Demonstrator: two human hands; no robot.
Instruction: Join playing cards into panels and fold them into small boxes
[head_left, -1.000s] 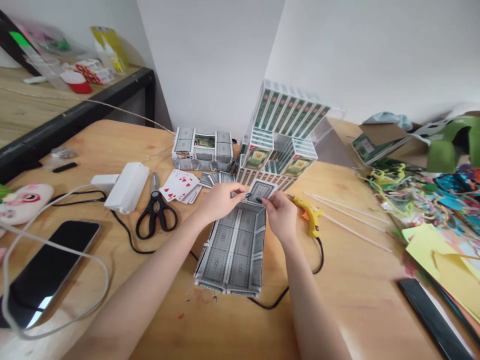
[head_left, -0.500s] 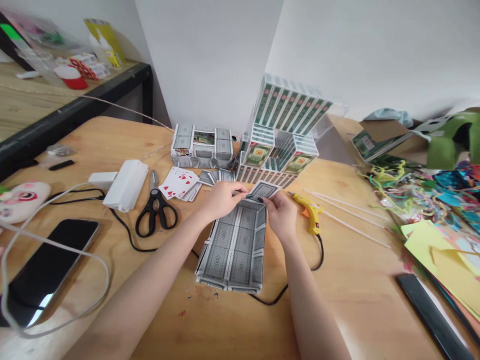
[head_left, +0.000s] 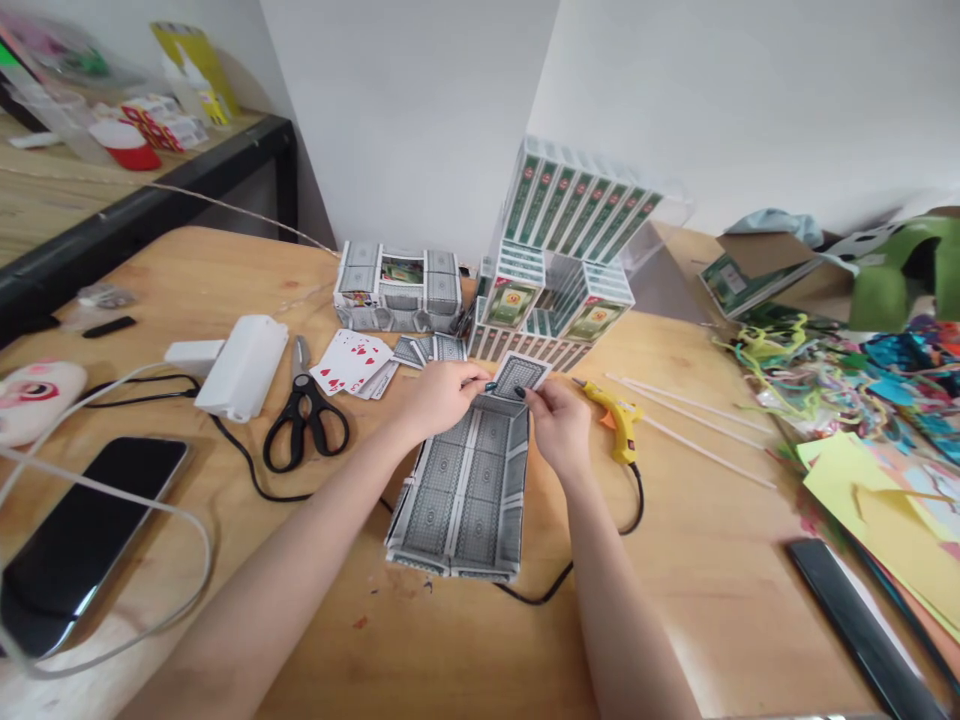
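Observation:
A playing card (head_left: 522,373), patterned back showing, stands at the far end of an open box (head_left: 465,490) covered in grey card backs. My left hand (head_left: 450,398) pinches the card's left lower edge, and my right hand (head_left: 559,420) grips its right lower corner. To the right lies a yellow glue gun (head_left: 621,420). Black scissors (head_left: 304,415) rest on the left, near loose cards (head_left: 351,362), some face up with red hearts. Behind stand a second card-covered piece (head_left: 399,290) and a stack of green and white card boxes (head_left: 574,205).
A white adapter (head_left: 244,368) and a phone (head_left: 90,540) with cables lie on the left. White glue sticks (head_left: 697,440) are right of the glue gun. Farther right are yellow paper (head_left: 885,520), coloured scraps and a black bar (head_left: 862,630).
The card has turned a little more upright and squarer to the box's far end, with both hands still on it. The whole view has shifted slightly.

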